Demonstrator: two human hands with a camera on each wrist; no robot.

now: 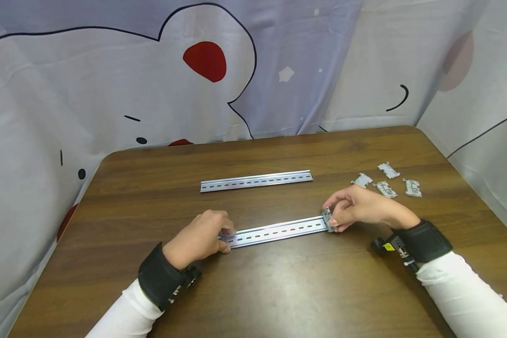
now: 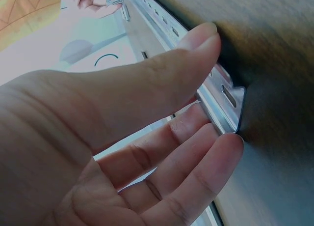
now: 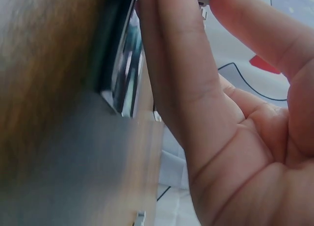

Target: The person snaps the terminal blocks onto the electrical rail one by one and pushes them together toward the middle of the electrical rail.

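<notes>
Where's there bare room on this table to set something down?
Left of the far rail and left hand, the table is bare; so are the front between the sleeves and the narrower strip between the far and near rail. It's crowded right of centre: four loose modules lie just beyond the right hand.

High head view, close wrist views
</notes>
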